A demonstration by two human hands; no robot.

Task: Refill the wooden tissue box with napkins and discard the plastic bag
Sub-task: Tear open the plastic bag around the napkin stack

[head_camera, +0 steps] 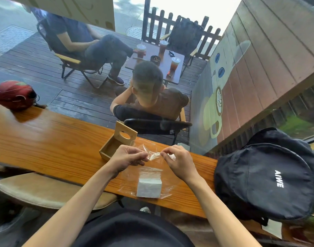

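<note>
From the head view, the left hand (pixel 126 158) and the right hand (pixel 177 161) each pinch the twisted top of the clear plastic bag (pixel 153 155) between curled fingers, above the wooden tabletop (pixel 45 139). The white stack of napkins (pixel 149 187) sits inside the bag's lower part near the tabletop's front edge. The wooden tissue box (pixel 115 142) stands open just beyond the left hand, with its lid (pixel 125 133) upright. A black backpack (pixel 266 180) lies at the right.
</note>
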